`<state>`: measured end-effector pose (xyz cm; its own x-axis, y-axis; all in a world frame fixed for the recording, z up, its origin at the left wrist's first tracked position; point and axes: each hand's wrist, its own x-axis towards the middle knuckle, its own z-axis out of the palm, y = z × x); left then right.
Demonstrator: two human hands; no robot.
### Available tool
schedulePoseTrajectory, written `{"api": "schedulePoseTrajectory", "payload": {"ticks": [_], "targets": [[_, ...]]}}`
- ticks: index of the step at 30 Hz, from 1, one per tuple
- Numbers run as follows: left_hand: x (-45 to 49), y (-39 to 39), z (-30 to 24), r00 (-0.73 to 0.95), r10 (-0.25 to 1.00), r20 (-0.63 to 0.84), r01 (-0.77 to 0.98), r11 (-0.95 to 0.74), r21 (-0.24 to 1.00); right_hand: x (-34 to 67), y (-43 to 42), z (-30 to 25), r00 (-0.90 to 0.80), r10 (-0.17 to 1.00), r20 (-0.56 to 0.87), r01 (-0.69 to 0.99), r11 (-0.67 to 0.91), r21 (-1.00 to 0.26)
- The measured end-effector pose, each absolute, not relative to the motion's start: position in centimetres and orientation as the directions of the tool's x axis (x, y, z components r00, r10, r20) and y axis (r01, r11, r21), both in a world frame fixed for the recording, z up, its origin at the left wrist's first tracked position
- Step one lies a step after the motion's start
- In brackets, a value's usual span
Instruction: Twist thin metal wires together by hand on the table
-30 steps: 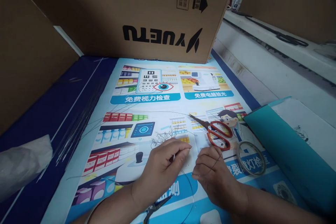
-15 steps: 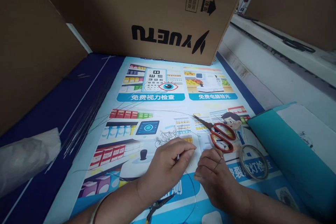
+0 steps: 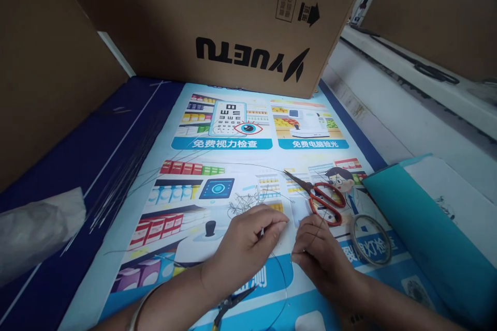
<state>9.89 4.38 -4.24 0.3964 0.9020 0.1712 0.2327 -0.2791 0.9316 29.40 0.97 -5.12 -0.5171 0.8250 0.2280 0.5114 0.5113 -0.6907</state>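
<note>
My left hand (image 3: 244,248) is closed in a pinch over the printed sheet, thumb against forefinger. A thin dark wire (image 3: 286,289) curves down from beneath its fingers. Just to the right, my right hand (image 3: 328,256) is closed too, with a fine strand crossing its fingers. A small gap separates the two hands. Beyond my left hand lies a tangle of short wire bits (image 3: 245,204). Red-handled scissors (image 3: 310,189) rest open beyond my right hand. Dark-jawed pliers (image 3: 229,304) lie below my left wrist, partly hidden by the forearm.
A round metallic ring (image 3: 352,240) lies right of my right hand. Long thin wires (image 3: 116,186) spread along the left, near a wrapped roll (image 3: 42,232). A large cardboard box (image 3: 233,5) stands at the back. A teal-and-white box (image 3: 430,222) sits at the right.
My right hand has shifted slightly and its fingers have turned a little. The left hand keeps its pinch. The whole view has drifted slightly.
</note>
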Motion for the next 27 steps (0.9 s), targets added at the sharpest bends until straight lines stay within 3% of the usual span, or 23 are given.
{"api": "schedulePoseTrajectory", "payload": {"ticks": [27], "targets": [[9.78, 4.44, -4.47, 0.427, 0.893, 0.138, 0.260, -0.268, 0.928, 29.77, 0.52, -5.23, -0.561, 0.809, 0.177, 0.548, 0.523, -0.654]]}}
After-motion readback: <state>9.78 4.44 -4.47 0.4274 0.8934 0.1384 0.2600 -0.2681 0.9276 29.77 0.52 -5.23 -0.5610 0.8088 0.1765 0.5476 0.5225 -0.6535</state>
